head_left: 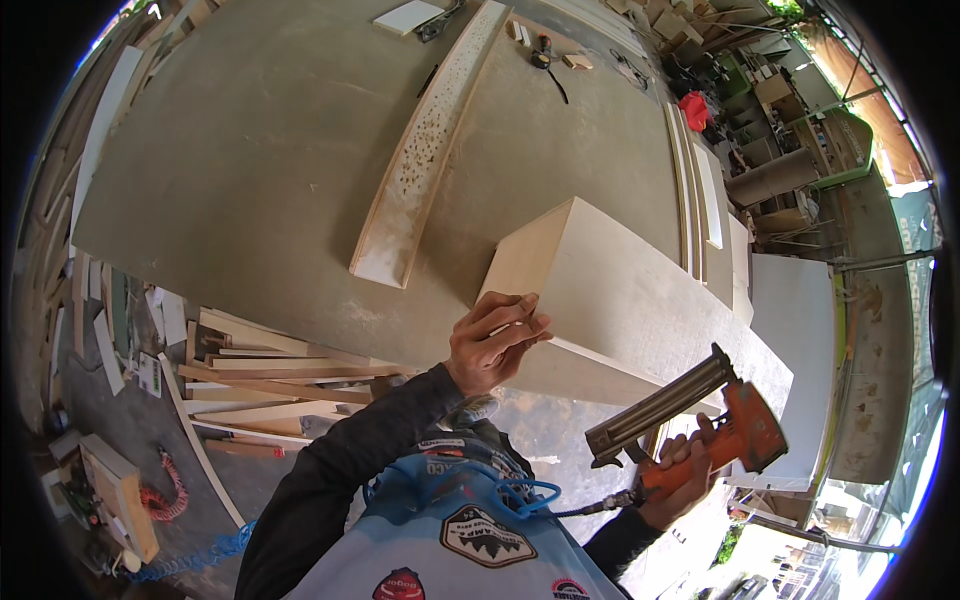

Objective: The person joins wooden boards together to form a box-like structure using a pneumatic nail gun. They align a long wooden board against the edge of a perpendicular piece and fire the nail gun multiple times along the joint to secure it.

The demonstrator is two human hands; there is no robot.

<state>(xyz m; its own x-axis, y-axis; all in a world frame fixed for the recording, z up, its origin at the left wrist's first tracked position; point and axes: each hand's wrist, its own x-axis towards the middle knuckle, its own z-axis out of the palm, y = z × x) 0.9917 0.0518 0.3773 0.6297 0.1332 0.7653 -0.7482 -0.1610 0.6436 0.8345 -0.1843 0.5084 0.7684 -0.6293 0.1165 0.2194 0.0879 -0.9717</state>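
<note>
Plywood is what we steady — our left hand [492, 343] pinches the near corner of the pale box panel [610, 300], whose long axis runs away to the right, while our right hand [680, 480] grips the orange nail gun [700, 420] just below it.

A long pale wooden strip peppered with small holes [425, 150] lies diagonally across the broad grey-green work surface [250, 150]. Near the far edge sit a white rectangular board [407, 16] and a small black hand tool [542, 55] beside little wood blocks. Narrow pale slats [690, 190] line the right side. Below the near edge, loose timber offcuts [260, 385] are heaped, with a coiled orange hose [165, 490] on the floor.
</note>
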